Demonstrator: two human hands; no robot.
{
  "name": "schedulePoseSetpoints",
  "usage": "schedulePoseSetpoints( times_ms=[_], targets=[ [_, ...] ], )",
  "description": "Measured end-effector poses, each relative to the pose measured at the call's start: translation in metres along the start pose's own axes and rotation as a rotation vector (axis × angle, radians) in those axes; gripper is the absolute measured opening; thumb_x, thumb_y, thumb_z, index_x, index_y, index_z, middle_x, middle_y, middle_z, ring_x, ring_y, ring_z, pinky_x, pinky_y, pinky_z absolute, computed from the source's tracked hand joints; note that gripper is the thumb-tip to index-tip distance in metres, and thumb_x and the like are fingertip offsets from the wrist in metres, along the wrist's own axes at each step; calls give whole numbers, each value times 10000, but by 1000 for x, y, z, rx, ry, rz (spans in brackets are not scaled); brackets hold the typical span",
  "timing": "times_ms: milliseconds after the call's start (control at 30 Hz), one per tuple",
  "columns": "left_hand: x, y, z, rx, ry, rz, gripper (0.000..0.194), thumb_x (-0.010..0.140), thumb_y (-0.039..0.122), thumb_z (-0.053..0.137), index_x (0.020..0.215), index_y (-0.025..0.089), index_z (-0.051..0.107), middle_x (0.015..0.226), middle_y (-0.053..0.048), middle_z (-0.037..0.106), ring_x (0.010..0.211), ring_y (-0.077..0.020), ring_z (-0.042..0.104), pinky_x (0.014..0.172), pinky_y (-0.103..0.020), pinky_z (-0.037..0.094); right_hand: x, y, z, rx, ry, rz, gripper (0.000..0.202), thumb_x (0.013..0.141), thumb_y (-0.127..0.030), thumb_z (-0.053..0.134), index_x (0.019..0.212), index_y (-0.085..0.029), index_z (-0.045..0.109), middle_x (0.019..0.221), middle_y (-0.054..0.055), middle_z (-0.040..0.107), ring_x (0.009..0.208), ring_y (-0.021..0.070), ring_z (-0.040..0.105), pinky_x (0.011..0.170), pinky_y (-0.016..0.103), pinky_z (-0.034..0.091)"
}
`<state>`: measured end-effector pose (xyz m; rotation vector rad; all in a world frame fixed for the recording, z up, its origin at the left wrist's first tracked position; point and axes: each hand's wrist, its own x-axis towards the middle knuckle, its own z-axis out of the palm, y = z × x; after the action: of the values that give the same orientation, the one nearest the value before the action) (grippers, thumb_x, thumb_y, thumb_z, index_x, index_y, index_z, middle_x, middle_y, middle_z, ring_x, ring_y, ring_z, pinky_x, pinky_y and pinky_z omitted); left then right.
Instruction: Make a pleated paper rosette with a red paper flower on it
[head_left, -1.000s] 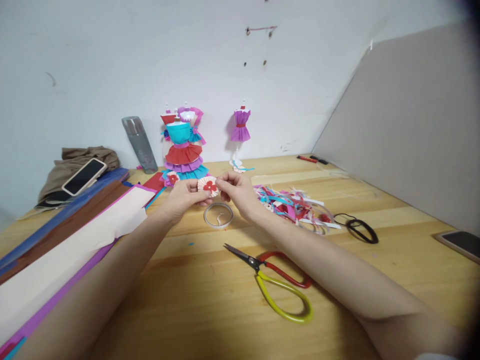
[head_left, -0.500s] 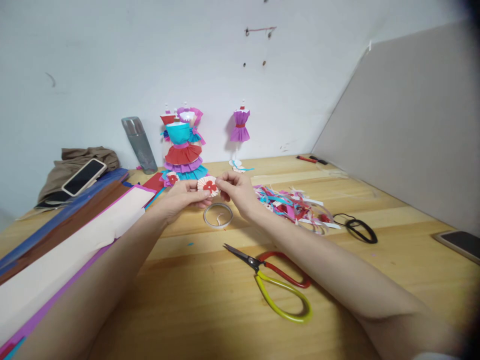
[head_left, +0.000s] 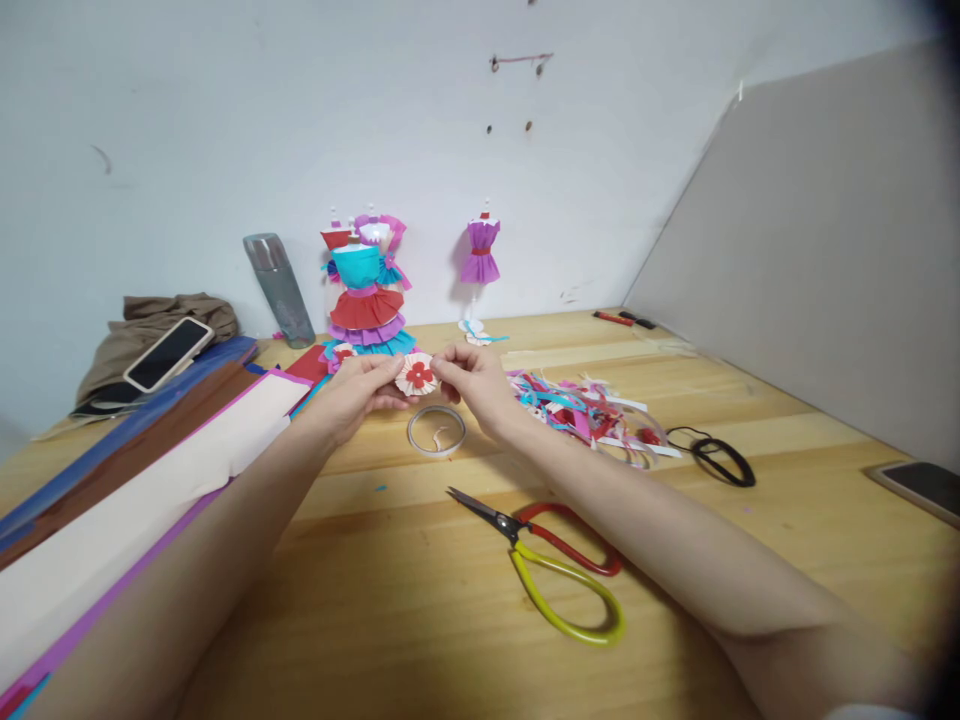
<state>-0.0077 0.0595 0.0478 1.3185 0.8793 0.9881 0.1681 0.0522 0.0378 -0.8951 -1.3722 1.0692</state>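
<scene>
A round pleated cream paper rosette (head_left: 418,375) with a red flower at its middle is held up over the table. My left hand (head_left: 367,388) pinches its left edge, and my right hand (head_left: 474,385) grips its right edge between thumb and finger. Just below lies a roll of tape (head_left: 436,432), seen as a thin ring. Scissors (head_left: 517,530) with one red and one yellow handle rest nearer to me, blades slightly apart. Behind my left hand, another rosette (head_left: 343,354) is partly hidden.
Small mannequins in paper dresses (head_left: 366,300) and a purple one (head_left: 481,252) stand by the wall. Paper scraps (head_left: 577,410) and a black cord (head_left: 721,462) lie right. Long paper sheets (head_left: 172,480), a phone (head_left: 169,354) and a bottle (head_left: 279,290) are left.
My left thumb has drawn back left to the rosette's edge, so the whole red flower shows. My right hand has barely moved.
</scene>
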Motion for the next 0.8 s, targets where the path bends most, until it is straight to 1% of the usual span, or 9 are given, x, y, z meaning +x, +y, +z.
schedulePoseSetpoints(
  times_ms=[167, 333, 400, 467, 533, 633, 700, 800],
  targets=[
    [0, 1, 3, -40, 78, 30, 317, 739, 408, 766, 793, 100, 717, 770, -98, 731, 688, -147, 672, 615, -229, 554, -1, 1, 0, -26, 6, -10, 185, 691, -347, 609, 618, -188, 548, 448, -48, 497, 420, 86, 446, 442, 224, 332],
    [-1, 2, 6, -33, 107, -24, 238, 799, 318, 724, 774, 82, 709, 747, -111, 731, 661, -146, 676, 612, -229, 557, -1, 3, 1, -23, 9, -22, 173, 703, -326, 609, 624, -185, 546, 451, -49, 502, 426, 85, 449, 449, 223, 338],
    [-1, 2, 7, -36, 95, -33, 266, 824, 342, 700, 783, 80, 698, 732, -113, 728, 630, -149, 677, 603, -241, 560, 0, 3, 1, -19, 12, -26, 182, 701, -330, 614, 620, -184, 542, 443, -53, 503, 422, 82, 449, 448, 218, 340],
    [-1, 3, 8, -49, 95, -34, 352, 848, 425, 663, 798, 78, 687, 725, -120, 727, 618, -163, 682, 591, -256, 561, 1, 3, 1, -14, 16, -29, 192, 698, -337, 616, 614, -183, 536, 435, -55, 503, 414, 80, 452, 445, 215, 342],
    [0, 3, 8, -69, 105, -36, 457, 858, 525, 612, 824, 75, 685, 749, -139, 733, 646, -184, 692, 591, -273, 564, 1, 3, 1, -10, 22, -29, 196, 694, -341, 618, 615, -182, 535, 437, -55, 506, 411, 79, 456, 437, 212, 341],
    [-1, 2, 8, -85, 99, -37, 534, 823, 600, 611, 867, 75, 696, 807, -156, 742, 708, -205, 699, 614, -294, 567, 2, 4, 0, -6, 16, -22, 196, 690, -348, 627, 632, -179, 548, 449, -55, 508, 415, 78, 460, 427, 208, 332],
    [-2, 2, 8, -54, 67, -20, 501, 757, 575, 702, 857, 84, 706, 812, -138, 741, 711, -196, 694, 635, -290, 563, 2, 4, 0, -11, 0, -16, 202, 685, -357, 633, 637, -177, 553, 453, -55, 507, 419, 79, 462, 425, 208, 331],
    [-6, 3, 9, 49, 23, -9, 439, 641, 486, 829, 802, 92, 723, 787, -106, 734, 703, -168, 680, 659, -258, 548, 2, 3, -1, -10, -49, -3, 231, 674, -384, 648, 636, -177, 553, 458, -54, 509, 420, 79, 458, 427, 212, 335]
  ],
)
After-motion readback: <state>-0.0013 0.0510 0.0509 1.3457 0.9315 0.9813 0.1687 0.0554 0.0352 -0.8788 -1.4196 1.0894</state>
